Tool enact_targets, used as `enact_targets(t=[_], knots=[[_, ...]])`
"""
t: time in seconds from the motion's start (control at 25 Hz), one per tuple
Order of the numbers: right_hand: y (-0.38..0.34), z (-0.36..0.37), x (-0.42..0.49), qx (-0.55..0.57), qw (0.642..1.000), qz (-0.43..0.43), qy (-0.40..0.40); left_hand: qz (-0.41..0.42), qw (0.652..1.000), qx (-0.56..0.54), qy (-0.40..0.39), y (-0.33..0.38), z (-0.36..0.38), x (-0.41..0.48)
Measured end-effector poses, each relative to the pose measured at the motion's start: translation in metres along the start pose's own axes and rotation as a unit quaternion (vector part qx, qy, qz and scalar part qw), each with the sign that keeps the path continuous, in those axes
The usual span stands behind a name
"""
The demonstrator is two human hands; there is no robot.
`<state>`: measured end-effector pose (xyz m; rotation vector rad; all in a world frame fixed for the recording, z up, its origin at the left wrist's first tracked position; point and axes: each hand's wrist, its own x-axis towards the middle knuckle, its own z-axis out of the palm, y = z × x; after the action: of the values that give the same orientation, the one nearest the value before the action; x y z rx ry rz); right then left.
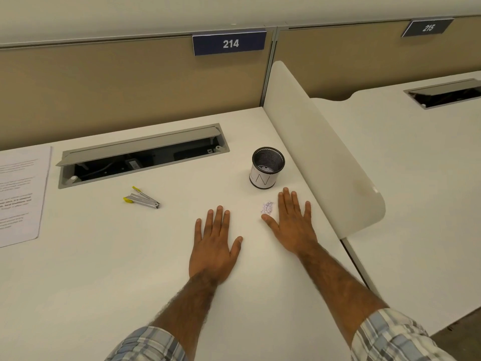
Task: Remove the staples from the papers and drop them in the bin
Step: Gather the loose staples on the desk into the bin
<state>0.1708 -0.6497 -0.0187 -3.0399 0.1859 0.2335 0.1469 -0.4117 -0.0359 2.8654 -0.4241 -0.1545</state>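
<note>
My left hand point(216, 243) and my right hand point(291, 225) both lie flat on the white desk point(104, 256), palms down, fingers straight, holding nothing. A small crumpled scrap of paper point(267, 207) lies just left of my right hand's fingers. Beyond my right hand stands the bin point(267, 168), a black mesh cup with a white label. A staple remover point(141, 198), metal with yellow grips, lies on the desk to the left of my hands. Printed papers point(20, 191) rest at the desk's far left edge.
An open cable tray point(140, 155) is sunk into the desk behind the staple remover. A white divider panel point(320, 152) rises on the right, with another desk beyond it. A tan partition point(104, 84) closes the back.
</note>
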Motion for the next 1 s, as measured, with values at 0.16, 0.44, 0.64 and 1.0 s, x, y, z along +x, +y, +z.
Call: enact_targets(t=[0.16,0.44,0.64,1.0], knots=[[0.003,-0.002,0.005,-0.017,0.998,-0.058,-0.027,0.0,1.0,0.001,-0.002,0.0,-0.002,0.0],[0.003,0.0,0.004,-0.006,0.996,-0.084,-0.017,-0.001,1.0,-0.001,-0.003,0.001,-0.003,0.0],[-0.01,0.0,0.003,0.026,0.992,-0.127,-0.005,-0.002,1.0,-0.003,-0.004,0.0,-0.003,-0.001],[-0.02,-0.021,0.02,0.155,0.978,-0.125,0.056,0.002,1.0,-0.004,0.001,-0.001,-0.001,-0.001]])
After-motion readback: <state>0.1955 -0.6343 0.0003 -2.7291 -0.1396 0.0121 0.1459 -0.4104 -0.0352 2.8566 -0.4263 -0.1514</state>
